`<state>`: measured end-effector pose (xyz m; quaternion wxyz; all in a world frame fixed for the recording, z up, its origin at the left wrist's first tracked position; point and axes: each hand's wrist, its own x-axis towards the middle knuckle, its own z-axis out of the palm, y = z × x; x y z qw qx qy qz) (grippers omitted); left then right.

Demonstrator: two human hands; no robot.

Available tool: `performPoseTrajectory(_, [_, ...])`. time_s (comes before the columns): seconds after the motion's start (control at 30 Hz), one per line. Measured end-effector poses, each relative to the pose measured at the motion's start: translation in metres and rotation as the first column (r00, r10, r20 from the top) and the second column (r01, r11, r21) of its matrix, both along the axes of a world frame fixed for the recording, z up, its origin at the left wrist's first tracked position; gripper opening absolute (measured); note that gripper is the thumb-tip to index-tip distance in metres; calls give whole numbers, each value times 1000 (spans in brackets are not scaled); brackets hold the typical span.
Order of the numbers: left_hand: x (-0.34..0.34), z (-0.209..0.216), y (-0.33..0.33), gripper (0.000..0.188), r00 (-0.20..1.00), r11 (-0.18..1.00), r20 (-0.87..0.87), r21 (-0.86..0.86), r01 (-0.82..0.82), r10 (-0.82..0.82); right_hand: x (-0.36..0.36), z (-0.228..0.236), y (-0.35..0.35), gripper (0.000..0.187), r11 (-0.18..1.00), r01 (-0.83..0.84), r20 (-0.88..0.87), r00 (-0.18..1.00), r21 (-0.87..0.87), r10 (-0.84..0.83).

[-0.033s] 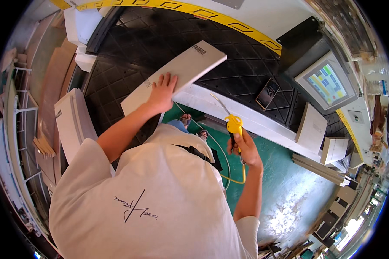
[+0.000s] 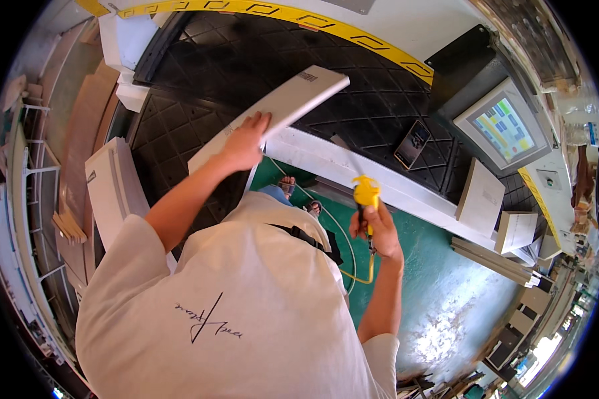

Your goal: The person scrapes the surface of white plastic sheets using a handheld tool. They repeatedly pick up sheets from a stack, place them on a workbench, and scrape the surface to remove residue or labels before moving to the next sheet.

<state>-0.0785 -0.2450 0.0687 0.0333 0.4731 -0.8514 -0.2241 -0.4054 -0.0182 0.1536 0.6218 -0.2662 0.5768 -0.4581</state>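
Note:
A long white board (image 2: pixel 293 100) lies at a slant across the black ribbed mat (image 2: pixel 206 60), its broad face tipped. My left hand (image 2: pixel 243 143) is closed over the board's near long edge, fingers on the upper face and thumb hidden. In my right hand (image 2: pixel 379 229) is a yellow air blow gun (image 2: pixel 366 191), held upright over the green floor. Its thin nozzle is blurred and points toward the mat's white metal border (image 2: pixel 313 146). A yellow hose (image 2: pixel 363 280) hangs from the handle.
A phone (image 2: pixel 412 144) rests on the mat beside a grey screen panel (image 2: pixel 502 126). More white boards stand on the left (image 2: pixel 116 193) and right (image 2: pixel 480 193). Yellow striped edging (image 2: pixel 279 10) runs along the back. A pale hose crosses the green floor (image 2: pixel 419 266).
The white board has tipped, showing more of its near side. My left hand has shifted slightly left and curled over the edge. The blow gun has moved slightly right.

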Motion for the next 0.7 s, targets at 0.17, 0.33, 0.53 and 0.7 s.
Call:
performPoseTrajectory(0.17, [33, 59, -87, 61, 991, 952, -117, 291, 94, -63, 3, -48, -31, 36, 990, 92, -252, 966, 110, -62])
performPoseTrajectory(0.33, [42, 52, -89, 56, 995, 954, -99, 300, 8, 23, 31, -35, -41, 37, 969, 246, 86, 965, 7, -246])
performPoseTrajectory(0.53, [40, 51, -89, 63, 989, 964, -147, 261, 44, -5, 47, -24, -27, 36, 992, -116, 117, 987, 57, 108])
performPoseTrajectory(0.7, [33, 52, -86, 67, 996, 960, -88, 275, 48, -25, 62, -32, -31, 32, 853, -508, -141, 842, 122, 521])
